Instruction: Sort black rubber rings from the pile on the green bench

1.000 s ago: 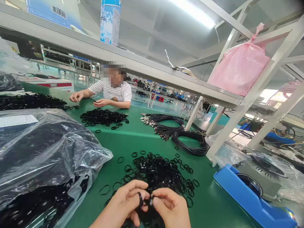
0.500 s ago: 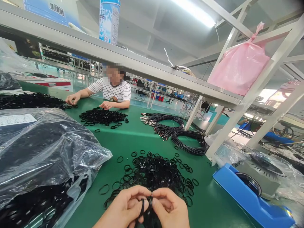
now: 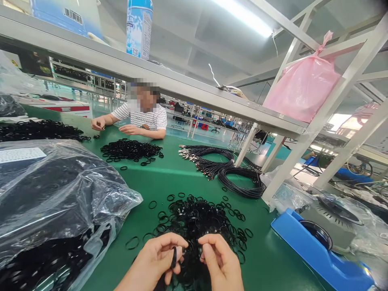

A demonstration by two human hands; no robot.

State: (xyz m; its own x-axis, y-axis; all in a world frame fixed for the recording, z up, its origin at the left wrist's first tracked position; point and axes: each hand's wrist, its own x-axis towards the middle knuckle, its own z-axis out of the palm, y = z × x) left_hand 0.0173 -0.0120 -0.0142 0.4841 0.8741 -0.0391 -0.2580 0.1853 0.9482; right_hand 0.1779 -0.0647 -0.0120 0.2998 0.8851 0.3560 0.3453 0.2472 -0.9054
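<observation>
**Left fingers [image 3: 169, 242] pinch a black rubber ring [image 3: 173, 258] over the heap**

In the head view, my left thumb and fingers close on the ring, which stands on edge just above the heap of black rubber rings [image 3: 194, 218] on the green bench mat [image 3: 266, 258]. My right hand [image 3: 220, 258] curls close beside it, fingers bent; I cannot tell whether they hold anything. The ring looks thin and springy, so a slack pinch could let it flick away among the loose rings [image 3: 132, 243]. Rings tangled together could also snag. Nothing stands between my hands and the heap. On my left, a bulging clear plastic bag of black rings [image 3: 60, 194] crowds the bench; on my right lie coiled black cables [image 3: 239, 182] and a blue tape dispenser [image 3: 318, 250]. Across the bench, a co-worker [image 3: 145, 117] has both hands near another pile of rings [image 3: 130, 149].
</observation>
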